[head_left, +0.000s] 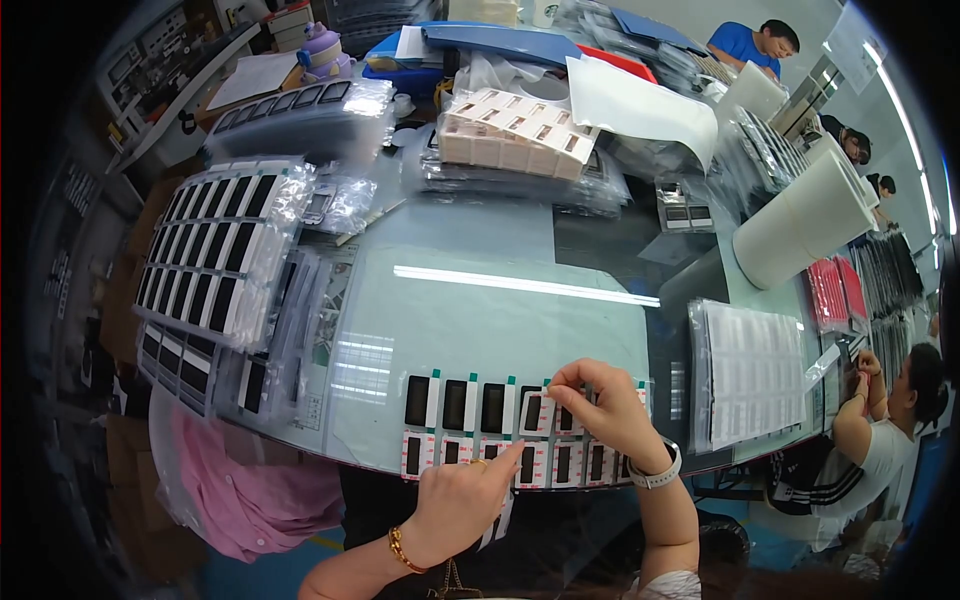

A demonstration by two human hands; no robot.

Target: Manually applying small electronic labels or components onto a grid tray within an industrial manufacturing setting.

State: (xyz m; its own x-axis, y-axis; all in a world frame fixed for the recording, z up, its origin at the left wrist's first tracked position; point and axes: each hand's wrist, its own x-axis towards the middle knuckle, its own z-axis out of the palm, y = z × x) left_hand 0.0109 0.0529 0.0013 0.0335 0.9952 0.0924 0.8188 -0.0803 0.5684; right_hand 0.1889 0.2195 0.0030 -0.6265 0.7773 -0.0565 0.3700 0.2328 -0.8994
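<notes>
A sheet of small rectangular frames (409, 460) lies along the table's near edge, each with a dark window and white, red-printed backing. Several black pieces with white side strips and green tabs cover part of its far row (456, 405). My right hand (612, 408) pinches thumb and forefinger at a green tab by an uncovered frame (536, 411). My left hand (465, 505) stretches its forefinger onto the sheet just below that frame, its other fingers curled. Thin white strips (502, 518) stick out beside this palm, past the table edge; their grip is partly hidden.
Bagged stacks of black-windowed sheets (215, 245) stand at left. Behind are a pile of pale trays (515, 135) and a purple bottle (322, 52). To the right are a white sheet stack (752, 375), a white cylinder (805, 220) and a seated co-worker (880, 440).
</notes>
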